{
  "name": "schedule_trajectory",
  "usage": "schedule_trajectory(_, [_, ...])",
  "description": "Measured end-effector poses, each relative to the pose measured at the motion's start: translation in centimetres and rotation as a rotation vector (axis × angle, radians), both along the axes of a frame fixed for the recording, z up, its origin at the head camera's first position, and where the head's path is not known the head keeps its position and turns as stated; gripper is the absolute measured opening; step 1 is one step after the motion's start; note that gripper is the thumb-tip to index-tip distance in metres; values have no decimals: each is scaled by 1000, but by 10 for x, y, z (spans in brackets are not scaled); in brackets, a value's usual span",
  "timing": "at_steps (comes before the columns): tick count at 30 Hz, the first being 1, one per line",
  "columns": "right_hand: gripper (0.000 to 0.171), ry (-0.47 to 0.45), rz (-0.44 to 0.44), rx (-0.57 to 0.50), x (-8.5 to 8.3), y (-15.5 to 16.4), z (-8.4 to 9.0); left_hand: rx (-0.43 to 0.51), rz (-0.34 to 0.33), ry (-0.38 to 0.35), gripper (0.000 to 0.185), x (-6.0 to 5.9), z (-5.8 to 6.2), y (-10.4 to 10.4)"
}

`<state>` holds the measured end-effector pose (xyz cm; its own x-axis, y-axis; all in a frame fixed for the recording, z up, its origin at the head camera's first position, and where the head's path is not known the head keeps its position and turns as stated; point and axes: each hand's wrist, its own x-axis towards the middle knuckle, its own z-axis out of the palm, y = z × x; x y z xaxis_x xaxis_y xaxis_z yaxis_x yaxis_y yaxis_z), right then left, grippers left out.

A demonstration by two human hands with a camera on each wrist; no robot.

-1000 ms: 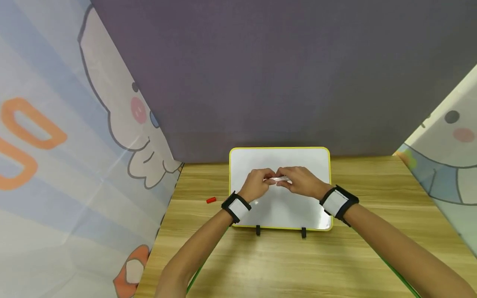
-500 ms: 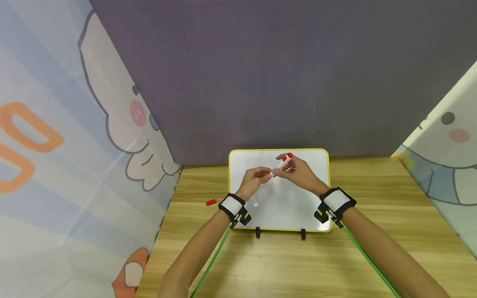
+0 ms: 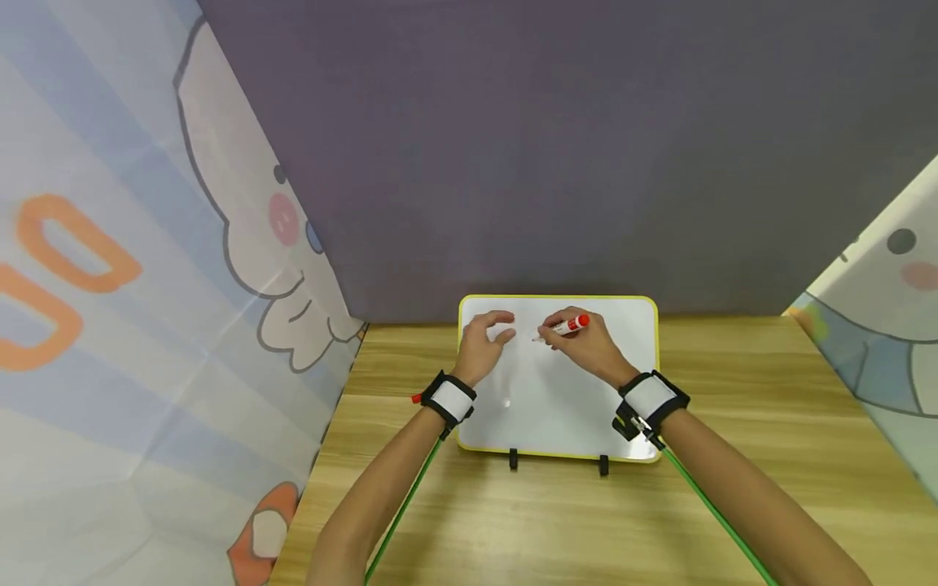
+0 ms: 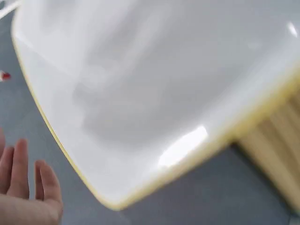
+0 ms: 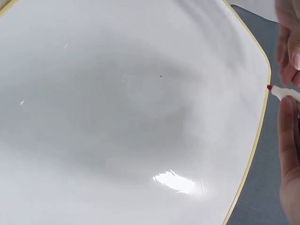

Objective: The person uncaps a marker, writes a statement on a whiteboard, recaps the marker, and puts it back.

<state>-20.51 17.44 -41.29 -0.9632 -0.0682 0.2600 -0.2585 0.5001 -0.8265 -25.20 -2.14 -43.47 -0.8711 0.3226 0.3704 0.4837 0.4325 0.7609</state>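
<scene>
In the head view my right hand [image 3: 592, 350] pinches a white marker [image 3: 571, 325] with a red end, in a writing grip. Its bare tip points left over the whiteboard [image 3: 564, 407]. The right wrist view shows the uncapped red nib [image 5: 269, 87] just beyond the thumb. My left hand [image 3: 479, 350] holds nothing; thumb and fingers are apart in a loose curve over the board's upper left. At the left wrist view's lower left, the same hand [image 4: 35, 192] appears with its fingers spread. The red cap [image 3: 417, 399] lies left of the board, partly covered by the left wristband.
The yellow-rimmed whiteboard rests on two black feet [image 3: 604, 465] on a wooden table [image 3: 542, 521]. A dark grey panel [image 3: 557, 163] rises behind it. Cartoon-printed sheets [image 3: 146, 407] flank the table. Green cables [image 3: 721, 521] run from both wristbands along the forearms.
Both hands were together at the marker; the left hand has let go and drawn back left. The right hand has turned the marker into a writing grip, tip to the left.
</scene>
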Motion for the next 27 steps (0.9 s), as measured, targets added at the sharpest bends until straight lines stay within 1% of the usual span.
schedule_trajectory(2, [17, 38, -16, 15, -2, -2, -2, -85, 93, 132, 24, -9, 1, -12])
schedule_trajectory(5, [17, 107, -27, 39, -6, -7, -6, -220, 195, 285, 23, -21, 0, -29])
schedule_trajectory(7, [18, 143, -13, 19, -8, -10, -10, -291, 234, 340, 24, -26, -3, -39])
schedule_trajectory(8, [19, 157, 0, 3, -10, -13, -12, -315, 245, 355, 24, -28, -5, -44])
schedule_trajectory(9, [19, 171, 11, -8, -11, -14, -14, -334, 252, 354, 25, -29, -8, -47])
schedule_trajectory(11, [19, 194, 38, -31, -12, -18, -18, -344, 253, 304, 29, -31, -13, -52])
schedule_trajectory(12, [19, 209, 52, -39, -13, -19, -20, -333, 245, 254, 31, -32, -16, -54])
schedule_trajectory(16, [20, 257, 109, -11, -17, -30, -30, -229, 205, 24, 44, -34, -25, -58])
schedule_trajectory(18, [21, 286, 135, 22, -20, -36, -34, -176, 189, -52, 50, -36, -27, -59])
schedule_trajectory(20, [21, 305, 154, 41, -22, -42, -38, -149, 184, -85, 54, -38, -29, -58])
schedule_trajectory(22, [21, 314, 158, 33, -25, -49, -42, -134, 191, -98, 57, -39, -30, -57])
schedule_trajectory(27, [19, 311, 111, -44, -33, -66, -50, -110, 220, -97, 57, -43, -31, -57])
